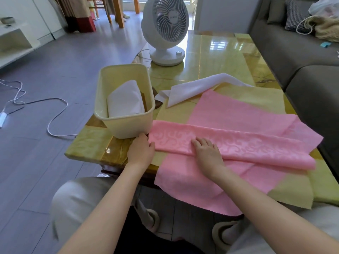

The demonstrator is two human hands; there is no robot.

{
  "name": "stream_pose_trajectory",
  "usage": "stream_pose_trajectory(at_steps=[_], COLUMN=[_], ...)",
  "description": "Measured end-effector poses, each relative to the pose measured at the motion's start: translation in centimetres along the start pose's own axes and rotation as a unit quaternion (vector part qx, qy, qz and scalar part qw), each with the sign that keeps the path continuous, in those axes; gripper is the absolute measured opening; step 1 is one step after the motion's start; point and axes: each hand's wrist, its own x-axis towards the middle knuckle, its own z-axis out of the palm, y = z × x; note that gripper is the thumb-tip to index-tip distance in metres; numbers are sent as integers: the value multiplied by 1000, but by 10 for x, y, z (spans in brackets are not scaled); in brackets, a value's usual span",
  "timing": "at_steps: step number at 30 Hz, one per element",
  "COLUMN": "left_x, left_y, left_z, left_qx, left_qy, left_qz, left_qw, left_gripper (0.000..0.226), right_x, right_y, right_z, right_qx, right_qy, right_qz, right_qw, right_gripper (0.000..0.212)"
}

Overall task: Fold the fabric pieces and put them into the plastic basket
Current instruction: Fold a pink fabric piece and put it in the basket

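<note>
On the folded pink swirl-patterned cloth (238,143), right hand (207,153) presses flat, fingers straight; left hand (141,152) pinches its end.

Left hand (142,150) pinches the pink fabric (247,143), right hand (207,151) lies flat.

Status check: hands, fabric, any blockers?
Left hand pinches fold end, right hand flat on pink patterned fabric, partly folded. Cream plastic basket holds folded white cloth. Nothing blocking; loose white cloth lies behind.
</note>
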Motion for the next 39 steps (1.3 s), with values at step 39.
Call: stream_pose_trajectory(at_steps=[39], left_x=[-34], left_y=[83], left_z=[48], left_qx=[41], left_qy=[10], left_qz=[238], left_qw=[970], left_gripper=[46], right_x=[23], right_y=[52], right_z=[-32], right_qx=[436], right_qy=[11], right_qz=[265], right_qw=[860], right_gripper=[27])
